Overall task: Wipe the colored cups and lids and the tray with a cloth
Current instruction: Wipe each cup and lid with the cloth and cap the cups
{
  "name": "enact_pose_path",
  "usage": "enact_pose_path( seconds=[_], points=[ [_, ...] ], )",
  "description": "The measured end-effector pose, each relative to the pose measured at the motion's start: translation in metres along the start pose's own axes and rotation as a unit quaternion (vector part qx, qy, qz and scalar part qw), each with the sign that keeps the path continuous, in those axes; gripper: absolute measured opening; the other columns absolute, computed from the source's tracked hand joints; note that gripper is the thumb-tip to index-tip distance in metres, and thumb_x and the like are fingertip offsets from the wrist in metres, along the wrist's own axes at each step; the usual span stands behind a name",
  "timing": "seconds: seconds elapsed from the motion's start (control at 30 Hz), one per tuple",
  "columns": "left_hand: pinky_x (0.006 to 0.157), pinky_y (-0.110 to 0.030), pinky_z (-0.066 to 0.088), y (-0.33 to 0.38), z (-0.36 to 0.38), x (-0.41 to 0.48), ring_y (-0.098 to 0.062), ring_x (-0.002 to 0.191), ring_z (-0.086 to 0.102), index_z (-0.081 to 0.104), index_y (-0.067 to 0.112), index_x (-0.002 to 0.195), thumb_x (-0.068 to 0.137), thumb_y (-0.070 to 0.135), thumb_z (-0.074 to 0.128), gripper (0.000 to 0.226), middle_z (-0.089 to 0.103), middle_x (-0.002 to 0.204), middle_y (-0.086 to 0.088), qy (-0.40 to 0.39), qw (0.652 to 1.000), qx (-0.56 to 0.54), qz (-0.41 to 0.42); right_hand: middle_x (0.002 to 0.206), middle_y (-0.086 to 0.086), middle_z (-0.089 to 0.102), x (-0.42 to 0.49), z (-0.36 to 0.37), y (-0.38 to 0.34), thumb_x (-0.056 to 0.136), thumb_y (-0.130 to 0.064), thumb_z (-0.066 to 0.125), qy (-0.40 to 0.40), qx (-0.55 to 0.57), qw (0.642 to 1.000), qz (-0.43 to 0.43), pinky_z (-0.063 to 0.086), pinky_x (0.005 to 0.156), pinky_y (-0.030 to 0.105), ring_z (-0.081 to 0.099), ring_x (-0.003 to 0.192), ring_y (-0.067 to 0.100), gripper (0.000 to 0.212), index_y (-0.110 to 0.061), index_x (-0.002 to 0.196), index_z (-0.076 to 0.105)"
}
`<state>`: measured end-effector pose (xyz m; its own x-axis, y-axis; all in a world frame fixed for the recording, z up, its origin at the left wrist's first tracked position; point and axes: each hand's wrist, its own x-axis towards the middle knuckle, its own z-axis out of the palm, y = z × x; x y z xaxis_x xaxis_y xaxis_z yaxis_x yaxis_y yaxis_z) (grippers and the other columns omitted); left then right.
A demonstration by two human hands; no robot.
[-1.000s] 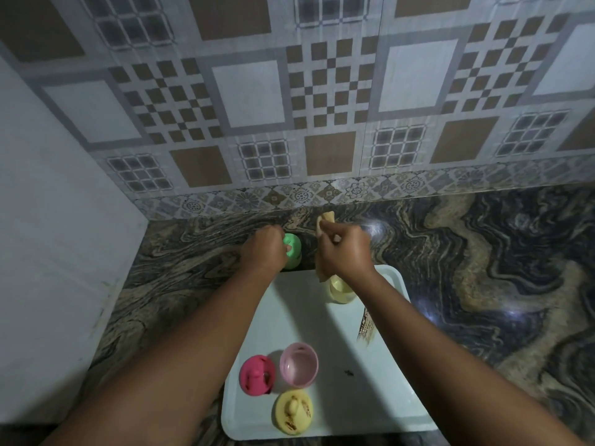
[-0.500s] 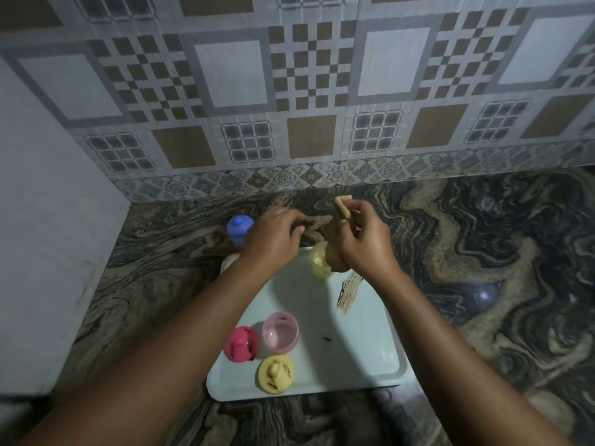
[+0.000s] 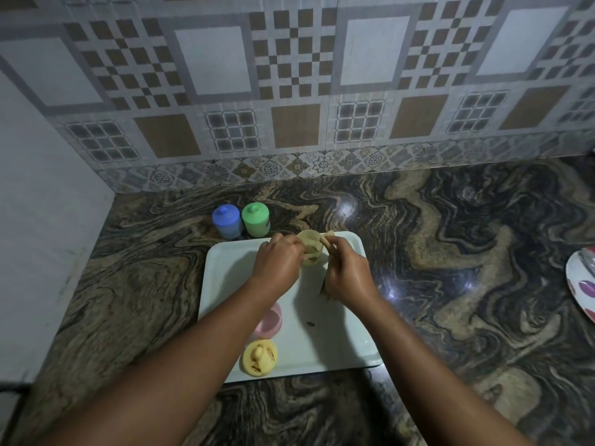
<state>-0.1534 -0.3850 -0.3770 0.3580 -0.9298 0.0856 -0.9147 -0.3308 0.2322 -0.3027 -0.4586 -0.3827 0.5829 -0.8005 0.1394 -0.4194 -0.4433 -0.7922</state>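
A white tray [image 3: 325,346] lies on the marble counter. Over its far end my left hand [image 3: 278,260] grips a yellow cup [image 3: 309,249], held tilted with its mouth toward me. My right hand [image 3: 346,273] pinches a beige cloth [image 3: 327,238] and pushes it into the cup's rim; the cloth's tail hangs below the hand. A pink cup [image 3: 269,321], partly hidden by my left forearm, and a yellow lid [image 3: 259,357] sit at the tray's near left. A blue lidded cup [image 3: 227,221] and a green lidded cup [image 3: 255,219] stand on the counter behind the tray.
A tiled wall rises behind the counter and a plain white wall [image 3: 42,220] closes the left side. A patterned plate [image 3: 581,283] shows at the right edge. A small dark speck [image 3: 310,323] lies on the tray's middle.
My left hand let go of the green cup behind the tray and took hold of the yellow cup. My right hand brought the cloth to the cup's rim. The pink lid is now hidden.
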Motion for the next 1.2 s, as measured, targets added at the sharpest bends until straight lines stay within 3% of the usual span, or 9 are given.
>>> enact_pose_path(
  seconds=[0.07, 0.13, 0.33, 0.5, 0.7, 0.83, 1.07, 1.13, 1.2],
  points=[
    [0.080, -0.040, 0.047, -0.002, 0.003, 0.001, -0.028, 0.105, 0.054, 0.073, 0.020, 0.104, 0.092, 0.025, 0.061, 0.018, 0.067, 0.115, 0.003, 0.021, 1.000, -0.010, 0.003, 0.119, 0.013, 0.074, 0.000, 0.000, 0.000, 0.095, 0.007, 0.049, 0.010, 0.007, 1.000, -0.001, 0.030, 0.077, -0.010, 0.055, 0.112, 0.012, 0.037, -0.004, 0.127, 0.066],
    [0.079, -0.039, 0.045, -0.004, 0.002, 0.002, -0.029, 0.102, 0.054, 0.072, 0.019, 0.099, 0.091, 0.021, 0.062, 0.013, 0.067, 0.111, 0.002, 0.026, 1.000, -0.017, 0.002, 0.121, 0.012, 0.074, 0.000, 0.000, 0.002, 0.095, 0.008, 0.050, 0.007, 0.026, 1.000, 0.008, 0.030, 0.079, -0.010, 0.055, 0.114, 0.010, 0.039, -0.005, 0.128, 0.066],
    [0.075, -0.035, 0.045, -0.011, -0.038, -0.005, -0.026, 0.091, 0.055, 0.068, 0.014, 0.088, 0.087, 0.005, 0.062, 0.012, 0.066, 0.090, -0.003, 0.033, 0.988, -0.148, 0.002, 0.118, 0.007, 0.074, 0.001, -0.005, 0.015, 0.099, -0.011, 0.054, 0.023, 0.022, 0.999, 0.040, 0.037, 0.074, 0.018, 0.068, 0.106, 0.029, 0.041, -0.013, 0.139, 0.059],
    [0.070, -0.010, 0.042, -0.010, -0.098, -0.020, 0.003, 0.080, 0.061, 0.071, 0.019, 0.091, 0.090, 0.012, 0.067, 0.008, 0.069, 0.084, 0.015, 0.027, 0.960, -0.278, -0.005, 0.103, -0.015, 0.072, -0.013, -0.025, -0.022, 0.104, -0.014, 0.050, -0.021, 0.206, 0.978, 0.007, 0.055, 0.074, 0.029, 0.066, 0.082, 0.006, 0.043, -0.027, 0.145, 0.056],
    [0.070, -0.021, 0.055, 0.008, -0.150, -0.037, 0.002, 0.080, 0.066, 0.076, 0.024, 0.091, 0.089, 0.017, 0.071, 0.008, 0.073, 0.086, 0.016, 0.065, 0.934, -0.351, -0.023, 0.094, -0.006, 0.069, -0.042, -0.049, -0.078, 0.100, -0.021, 0.063, -0.052, 0.350, 0.934, -0.049, 0.054, 0.048, 0.047, 0.065, 0.067, 0.039, 0.049, -0.025, 0.148, 0.053],
    [0.069, -0.025, 0.059, 0.019, -0.173, -0.052, -0.001, 0.084, 0.069, 0.078, 0.027, 0.095, 0.089, 0.020, 0.071, 0.011, 0.075, 0.088, 0.015, 0.074, 0.922, -0.379, -0.024, 0.101, -0.008, 0.074, -0.056, -0.048, -0.087, 0.074, -0.017, 0.092, -0.040, 0.338, 0.939, -0.048, 0.054, 0.066, 0.034, 0.063, 0.076, 0.015, 0.085, -0.022, 0.149, 0.052],
    [0.072, -0.037, 0.062, 0.016, -0.186, -0.062, -0.013, 0.088, 0.072, 0.075, 0.031, 0.086, 0.089, 0.014, 0.070, 0.018, 0.077, 0.094, 0.013, 0.036, 0.894, -0.445, -0.044, 0.070, 0.019, 0.066, -0.067, -0.053, -0.096, 0.075, -0.008, 0.089, -0.001, 0.336, 0.940, -0.052, 0.052, 0.047, 0.053, 0.057, 0.055, 0.025, 0.064, -0.007, 0.134, 0.065],
    [0.072, -0.035, 0.062, 0.023, -0.187, -0.063, -0.010, 0.082, 0.071, 0.073, 0.029, 0.082, 0.088, 0.014, 0.071, 0.017, 0.076, 0.088, 0.014, 0.060, 0.901, -0.427, -0.043, 0.077, 0.013, 0.072, -0.069, -0.049, -0.097, 0.077, -0.019, 0.089, 0.013, 0.314, 0.946, -0.081, 0.058, 0.055, 0.052, 0.067, 0.061, 0.026, 0.070, -0.011, 0.140, 0.061],
    [0.071, -0.027, 0.059, 0.031, -0.189, -0.065, -0.002, 0.076, 0.068, 0.074, 0.030, 0.081, 0.087, 0.015, 0.072, 0.016, 0.074, 0.081, 0.017, 0.089, 0.923, -0.375, -0.011, 0.097, -0.002, 0.072, -0.070, -0.047, -0.096, 0.073, -0.038, 0.090, 0.063, 0.232, 0.961, -0.140, 0.062, 0.067, 0.039, 0.069, 0.075, 0.006, 0.084, -0.012, 0.145, 0.056]
  ],
)
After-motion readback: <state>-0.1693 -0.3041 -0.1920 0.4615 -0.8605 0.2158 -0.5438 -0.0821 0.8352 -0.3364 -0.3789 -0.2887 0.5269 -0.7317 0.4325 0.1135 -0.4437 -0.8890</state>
